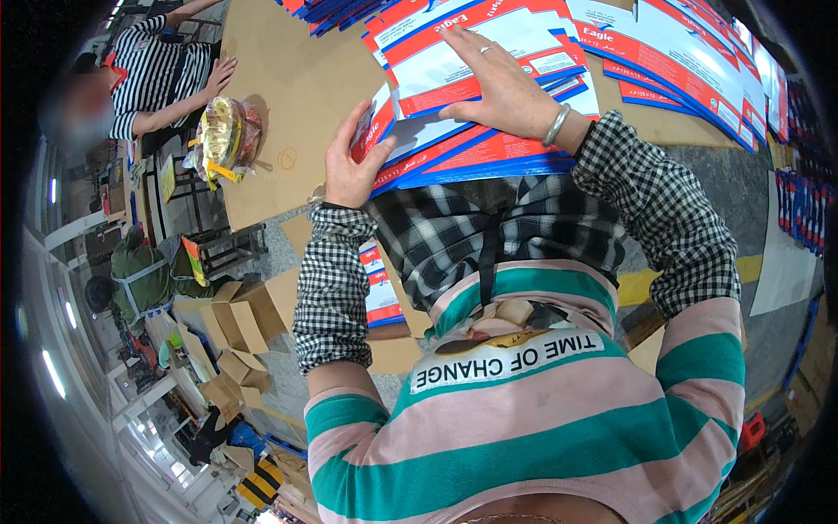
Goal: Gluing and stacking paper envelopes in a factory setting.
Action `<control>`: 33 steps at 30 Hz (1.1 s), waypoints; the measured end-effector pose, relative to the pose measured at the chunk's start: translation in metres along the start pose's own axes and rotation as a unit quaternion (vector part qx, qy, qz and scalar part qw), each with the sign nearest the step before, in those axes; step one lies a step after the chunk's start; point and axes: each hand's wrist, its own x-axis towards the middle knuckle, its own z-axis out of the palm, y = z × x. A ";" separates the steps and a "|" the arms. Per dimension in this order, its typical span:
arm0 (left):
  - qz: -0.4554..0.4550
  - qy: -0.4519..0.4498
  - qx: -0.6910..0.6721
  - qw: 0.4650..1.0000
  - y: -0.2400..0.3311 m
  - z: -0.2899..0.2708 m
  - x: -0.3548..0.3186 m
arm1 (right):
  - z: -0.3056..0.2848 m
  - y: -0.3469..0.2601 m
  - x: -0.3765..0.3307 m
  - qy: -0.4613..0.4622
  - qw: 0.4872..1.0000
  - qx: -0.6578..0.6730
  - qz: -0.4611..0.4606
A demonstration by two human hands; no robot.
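Note:
A pile of flattened cardboard cartons (471, 162), printed red, white and blue, lies at the table's near edge against my lap. Flat on the top carton (463, 65) rests my right hand (511, 92), fingers stretched out, with a ring and a bracelet showing. At the pile's left end is my left hand (352, 166), its thumb and fingers apart around a tilted red and white carton end (375, 124). The left fingertips touch that end's outer side. Both forearms wear black-and-white checked sleeve covers.
More flat cartons (672, 61) are stacked at the right, and another stack (336, 10) sits at the far edge. On the brown table (288, 113) stands a plastic-wrapped bundle (229, 140), near a co-worker in stripes (161, 79). Open brown boxes (240, 319) stand on the floor at left.

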 end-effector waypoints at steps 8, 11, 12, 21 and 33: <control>-0.009 -0.009 0.020 1.000 -0.002 0.002 -0.001 | 0.005 0.005 -0.004 0.005 1.000 -0.008 -0.021; 0.006 -0.020 0.058 0.998 -0.004 0.001 0.001 | 0.004 0.004 -0.007 -0.013 1.000 -0.005 -0.015; 0.011 -0.028 0.072 0.997 -0.002 0.001 0.001 | 0.004 0.003 -0.008 -0.022 1.000 -0.016 -0.011; 0.022 -0.077 0.201 0.976 0.004 0.006 0.003 | 0.013 0.007 -0.018 -0.033 0.999 -0.028 -0.006; 0.030 -0.095 0.265 0.959 -0.001 0.007 0.002 | 0.014 0.008 -0.022 -0.039 0.998 -0.048 -0.007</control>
